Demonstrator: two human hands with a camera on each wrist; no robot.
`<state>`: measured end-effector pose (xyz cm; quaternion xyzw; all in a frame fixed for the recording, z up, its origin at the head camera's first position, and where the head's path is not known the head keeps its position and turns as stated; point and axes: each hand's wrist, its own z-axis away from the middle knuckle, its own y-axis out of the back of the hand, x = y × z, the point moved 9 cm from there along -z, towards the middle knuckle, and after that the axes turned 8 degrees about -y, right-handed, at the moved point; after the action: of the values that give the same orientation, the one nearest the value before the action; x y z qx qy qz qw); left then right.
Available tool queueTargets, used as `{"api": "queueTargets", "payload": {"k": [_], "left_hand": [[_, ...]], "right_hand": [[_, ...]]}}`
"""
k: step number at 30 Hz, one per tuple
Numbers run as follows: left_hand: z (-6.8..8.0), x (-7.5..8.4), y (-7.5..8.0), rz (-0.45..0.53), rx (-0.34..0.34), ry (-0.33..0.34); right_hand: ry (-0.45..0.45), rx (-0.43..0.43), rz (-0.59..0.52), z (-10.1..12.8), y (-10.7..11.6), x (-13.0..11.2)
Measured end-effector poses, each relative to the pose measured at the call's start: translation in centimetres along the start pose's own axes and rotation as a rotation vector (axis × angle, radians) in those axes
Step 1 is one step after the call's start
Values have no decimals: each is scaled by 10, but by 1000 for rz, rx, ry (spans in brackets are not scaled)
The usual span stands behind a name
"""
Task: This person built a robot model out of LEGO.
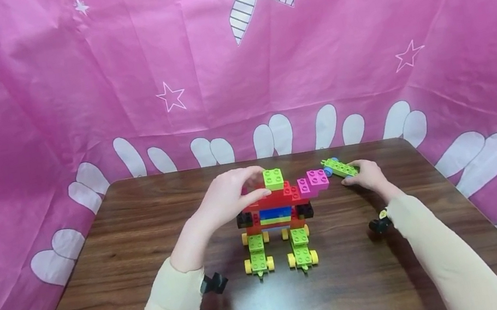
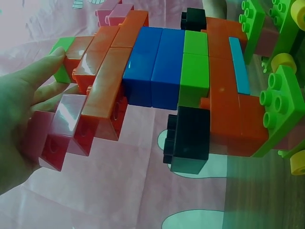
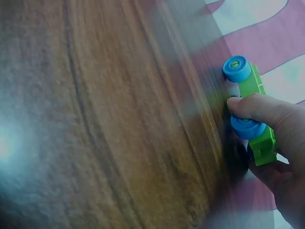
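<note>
A brick model (image 1: 274,211) stands mid-table: red body with blue, yellow and green layers, black side bricks, a lime brick (image 1: 273,179) on top and pink bricks (image 1: 313,181) stepping out to the right. It rests on two green bases with yellow wheels (image 1: 257,256). My left hand (image 1: 254,186) grips the model's upper left, fingers over the top and thumb at the front; in the left wrist view its fingers (image 2: 45,71) lie against the red bricks (image 2: 102,76). My right hand (image 1: 355,172) pinches a green wheeled piece with blue wheels (image 1: 339,166) (image 3: 252,95) on the table to the model's right.
The dark wood table (image 1: 144,240) ends at a pink sheet (image 1: 212,61) with white shapes, hung behind and to both sides. Black wrist camera mounts (image 1: 214,283) (image 1: 379,223) sit by each sleeve. Bare wood lies in front of the model.
</note>
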<state>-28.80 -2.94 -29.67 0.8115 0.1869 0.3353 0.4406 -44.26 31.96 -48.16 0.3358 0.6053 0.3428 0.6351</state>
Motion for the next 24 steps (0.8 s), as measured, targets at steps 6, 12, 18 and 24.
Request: {"api": "queueTargets", "payload": {"k": [6,12,18,24], "left_hand": [[-2,1,2,-10,-13,-8],[-2,1,4,-5,-17,6],[-3,2,7,-8,-18,-2],[-5,2,5,-17,-36,-1]], "right_hand": [[-2,25,-7,8,9,-8],[18,63,-45,12,32,-34],[71,108,-70,19,63,-70],[101,133,-112,32,93,-111]]}}
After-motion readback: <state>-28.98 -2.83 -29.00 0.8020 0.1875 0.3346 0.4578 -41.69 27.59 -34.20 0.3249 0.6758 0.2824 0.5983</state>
